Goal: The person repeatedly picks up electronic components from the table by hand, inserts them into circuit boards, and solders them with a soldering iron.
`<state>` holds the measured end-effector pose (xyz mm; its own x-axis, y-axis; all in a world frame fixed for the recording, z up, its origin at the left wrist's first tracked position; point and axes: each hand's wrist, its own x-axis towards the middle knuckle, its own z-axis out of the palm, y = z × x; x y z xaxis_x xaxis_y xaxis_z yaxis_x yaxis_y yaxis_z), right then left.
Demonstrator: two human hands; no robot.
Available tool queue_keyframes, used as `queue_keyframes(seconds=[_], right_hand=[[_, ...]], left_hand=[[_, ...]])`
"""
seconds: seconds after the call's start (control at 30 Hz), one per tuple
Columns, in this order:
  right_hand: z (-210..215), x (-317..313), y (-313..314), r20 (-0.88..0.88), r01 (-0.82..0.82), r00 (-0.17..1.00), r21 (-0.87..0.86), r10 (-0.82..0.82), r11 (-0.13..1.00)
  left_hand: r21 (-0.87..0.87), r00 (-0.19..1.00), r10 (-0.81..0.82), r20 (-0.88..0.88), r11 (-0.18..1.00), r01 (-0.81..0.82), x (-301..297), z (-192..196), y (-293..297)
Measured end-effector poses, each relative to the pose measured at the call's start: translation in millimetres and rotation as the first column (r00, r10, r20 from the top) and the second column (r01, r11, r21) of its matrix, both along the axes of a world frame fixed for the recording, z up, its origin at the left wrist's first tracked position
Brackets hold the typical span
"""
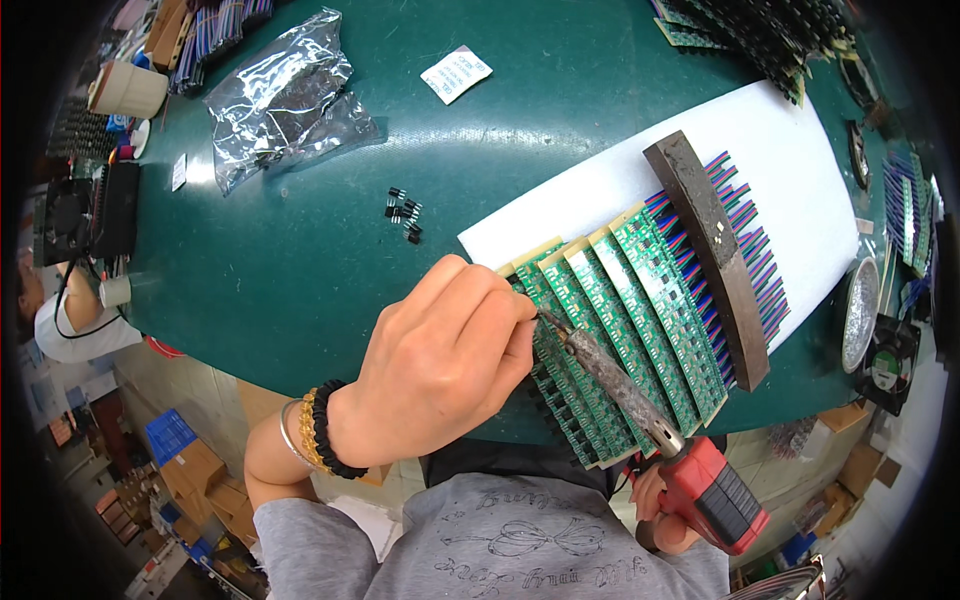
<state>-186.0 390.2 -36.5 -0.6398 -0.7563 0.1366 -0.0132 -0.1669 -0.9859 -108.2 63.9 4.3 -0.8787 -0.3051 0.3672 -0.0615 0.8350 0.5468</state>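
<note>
Circuit boards (pixel 620 320) lie overlapped on white sheet (pixel 800 170) under dark bar (pixel 708 255); left hand (pixel 440 365) pinches something unseen at iron tip, right hand (pixel 655 505) grips soldering iron (pixel 640 400) — brief tip contact, steady wrists, avoid bridging pads.

Soldering iron (pixel 640 405): red handle low at the right, long scorched barrel slanting up-left, tip resting on the green circuit boards (pixel 620 320). The boards, narrow strips with cream ends, lie side by side in an overlapping fanned row on a white sheet, their coloured leads pinned beneath a dark bar.
</note>
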Motion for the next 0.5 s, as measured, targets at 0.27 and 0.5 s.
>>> queue_keyframes(seconds=[0.27,0.5], right_hand=[[-3.8,0.3,38.0,0.129,-0.014,0.992,0.072,0.005,0.997],[-19.0,4.4,43.0,0.094,0.003,0.996,0.002,-0.004,1.0]], left_hand=[[0.012,1.0,0.002,0.012,1.0,-0.002,0.0,0.9,0.0],[0.012,1.0,0.004,0.007,1.0,-0.004,-1.2,1.4,0.4]])
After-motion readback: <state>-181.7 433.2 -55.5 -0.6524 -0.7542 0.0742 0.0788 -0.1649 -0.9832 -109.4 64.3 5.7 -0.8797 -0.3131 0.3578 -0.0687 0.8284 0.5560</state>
